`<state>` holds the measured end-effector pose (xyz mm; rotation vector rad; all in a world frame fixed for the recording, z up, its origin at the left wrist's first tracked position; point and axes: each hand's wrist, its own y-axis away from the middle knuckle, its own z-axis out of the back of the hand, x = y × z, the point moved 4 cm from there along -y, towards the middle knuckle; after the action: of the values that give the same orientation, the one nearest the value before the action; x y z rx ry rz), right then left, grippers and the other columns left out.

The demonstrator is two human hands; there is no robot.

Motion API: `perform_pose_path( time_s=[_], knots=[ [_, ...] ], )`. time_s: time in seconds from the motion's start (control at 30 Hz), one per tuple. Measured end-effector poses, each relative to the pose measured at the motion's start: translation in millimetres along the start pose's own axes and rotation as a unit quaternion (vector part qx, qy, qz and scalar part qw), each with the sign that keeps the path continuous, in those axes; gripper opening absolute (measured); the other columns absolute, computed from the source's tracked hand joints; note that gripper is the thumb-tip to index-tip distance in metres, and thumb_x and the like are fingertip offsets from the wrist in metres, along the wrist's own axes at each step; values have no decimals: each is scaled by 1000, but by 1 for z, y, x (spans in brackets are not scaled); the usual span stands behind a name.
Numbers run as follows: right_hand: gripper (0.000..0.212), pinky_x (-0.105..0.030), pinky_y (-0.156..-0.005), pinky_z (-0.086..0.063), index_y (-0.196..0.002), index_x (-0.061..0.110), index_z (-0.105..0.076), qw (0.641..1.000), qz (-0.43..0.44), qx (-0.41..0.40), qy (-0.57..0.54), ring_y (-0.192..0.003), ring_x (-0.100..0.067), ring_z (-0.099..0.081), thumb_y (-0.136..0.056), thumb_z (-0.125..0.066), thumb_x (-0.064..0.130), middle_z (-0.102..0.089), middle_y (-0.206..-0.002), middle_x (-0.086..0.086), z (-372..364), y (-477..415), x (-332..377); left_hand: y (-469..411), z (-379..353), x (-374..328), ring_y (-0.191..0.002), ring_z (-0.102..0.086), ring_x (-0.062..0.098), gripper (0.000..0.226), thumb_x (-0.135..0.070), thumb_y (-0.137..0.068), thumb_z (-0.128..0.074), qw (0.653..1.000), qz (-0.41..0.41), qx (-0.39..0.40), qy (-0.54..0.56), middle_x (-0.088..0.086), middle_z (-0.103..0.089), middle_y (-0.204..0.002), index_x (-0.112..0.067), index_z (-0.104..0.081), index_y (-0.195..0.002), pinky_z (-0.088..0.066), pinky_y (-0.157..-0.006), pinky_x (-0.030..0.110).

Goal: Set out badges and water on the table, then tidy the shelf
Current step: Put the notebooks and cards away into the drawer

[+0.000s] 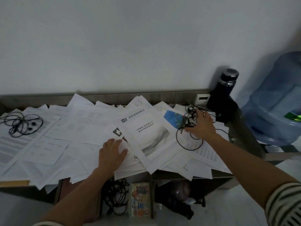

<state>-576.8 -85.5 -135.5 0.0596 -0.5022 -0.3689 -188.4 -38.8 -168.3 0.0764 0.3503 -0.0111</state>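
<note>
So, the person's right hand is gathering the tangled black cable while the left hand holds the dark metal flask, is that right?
Not quite: the head view shows the left hand flat on the scattered white paper sheets; the dark metal flask stands untouched.

Matt paper sheets (91,121); wood-grain shelf (171,95) (laminate, perhaps); glossy flask (224,92).

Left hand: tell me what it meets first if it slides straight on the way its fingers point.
The left hand lies flat on the loose papers, fingers pointing up and right. It would probably meet the edge of the printed booklet topping the pile first; the fingertips look almost there.
</note>
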Motion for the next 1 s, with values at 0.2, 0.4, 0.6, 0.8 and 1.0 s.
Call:
perform_pose_path(
  time_s=[0.2, 0.4, 0.6, 0.8, 1.0],
  knots=[
    [110, -47, -104, -39, -150, 32, -20, 1000, -20, 9, -4, -131, -38, -38, -63, -85, 51, -31, -146, -19, -14, -22, -11, 18, -25, 29, -149, -6, 27, 79, -60, -87, 5, 993, -34, 6, -110, 8, -8, -161, -23, -16, -154, -9, -119, 42],
    [42, -30, -78, -45, -122, 12, -57, 996, 45, -49, -54, -103, -32, -60, -83, -71, 13, -66, -115, -16, 1, -19, 2, 14, -30, 28, -149, 3, 26, 81, -59, -84, 11, 994, -33, 11, -108, 8, 3, -162, -23, -5, -155, -2, -119, 42],
    [31, -30, -71, -50, -110, 12, -60, 948, 63, -117, -288, -88, -24, -60, -82, -68, 3, -62, -101, -9, 62, 13, 79, 13, -23, 25, -149, 2, 29, 90, -61, -77, 14, 993, -40, 33, -108, 11, 3, -161, -21, -6, -155, -4, -119, 44],
    [29, -34, -58, -55, -88, 21, -57, 853, 86, -54, -512, -69, -24, -62, -87, -57, -8, -62, -84, -7, 93, 88, 175, 4, 3, 43, -147, -11, 28, 71, -59, -90, -30, 991, -73, 83, -75, 9, -12, -161, -21, -25, -151, -17, -116, 43],
    [32, -34, -59, -47, -83, 21, -59, 824, 97, -30, -557, -61, -19, -59, -89, -54, -10, -64, -74, 1, 54, 160, 223, 9, 41, 103, -134, -37, 42, 62, -45, -86, -37, 998, -46, -15, -27, 23, -44, -143, -7, -55, -132, -33, -106, 53]
  ],
)
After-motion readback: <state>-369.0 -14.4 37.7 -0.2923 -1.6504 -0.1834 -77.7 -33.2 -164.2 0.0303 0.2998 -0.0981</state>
